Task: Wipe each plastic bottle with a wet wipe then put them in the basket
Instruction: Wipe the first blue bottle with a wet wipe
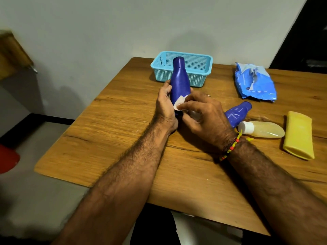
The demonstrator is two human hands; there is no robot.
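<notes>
Left hand (165, 105): gripped blue bottle (179, 80) upright, before basket (184, 68).
Right hand (203, 115): fingers pinched wet wipe (178, 103) against bottle.

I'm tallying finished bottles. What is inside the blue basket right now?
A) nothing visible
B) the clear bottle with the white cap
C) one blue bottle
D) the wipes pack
A: the basket shows only bare mesh, and the blue bottle in front of it is in the left hand.

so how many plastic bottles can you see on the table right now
3. A blue bottle held upright in the left hand, a second blue bottle lying behind the right hand, and a clear bottle lying beside it. The basket looks empty.
</notes>
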